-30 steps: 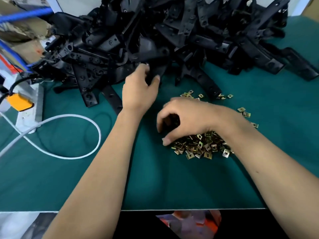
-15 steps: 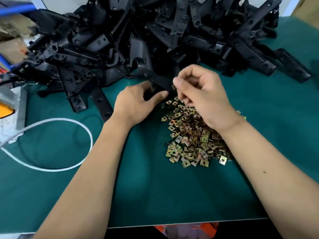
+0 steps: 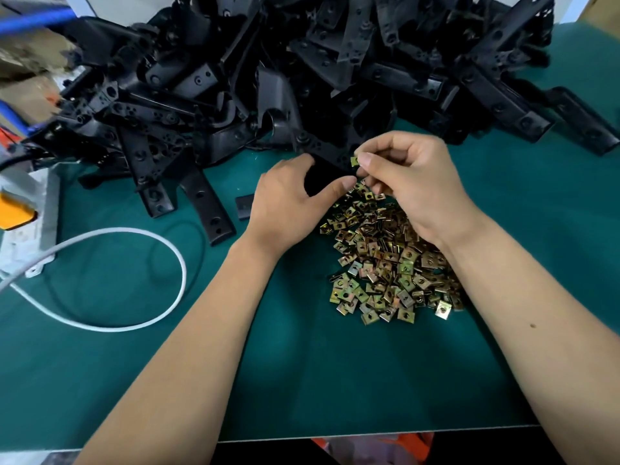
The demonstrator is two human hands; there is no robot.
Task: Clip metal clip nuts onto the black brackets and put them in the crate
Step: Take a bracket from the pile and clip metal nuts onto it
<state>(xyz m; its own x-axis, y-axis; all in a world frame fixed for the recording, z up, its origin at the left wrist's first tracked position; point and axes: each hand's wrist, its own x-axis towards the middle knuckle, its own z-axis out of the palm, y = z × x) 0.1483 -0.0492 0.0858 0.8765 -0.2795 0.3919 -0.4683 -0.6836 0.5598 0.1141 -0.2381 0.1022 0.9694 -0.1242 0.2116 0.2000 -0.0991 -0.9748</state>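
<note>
Mid-frame, my right hand [image 3: 412,182] pinches a clip nut [image 3: 354,160] at the bracket [image 3: 322,152] my left hand [image 3: 288,203] seemingly grips; misaligned, it could slip into the pile [image 3: 385,260].

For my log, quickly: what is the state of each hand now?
Left hand: holds a black bracket.
Right hand: pinches one clip nut at the bracket's edge.

Bare green mat [image 3: 335,380] lies open near the table edge; bracket heap [image 3: 335,62] and clip-nut pile [image 3: 385,260] block beyond.
</note>
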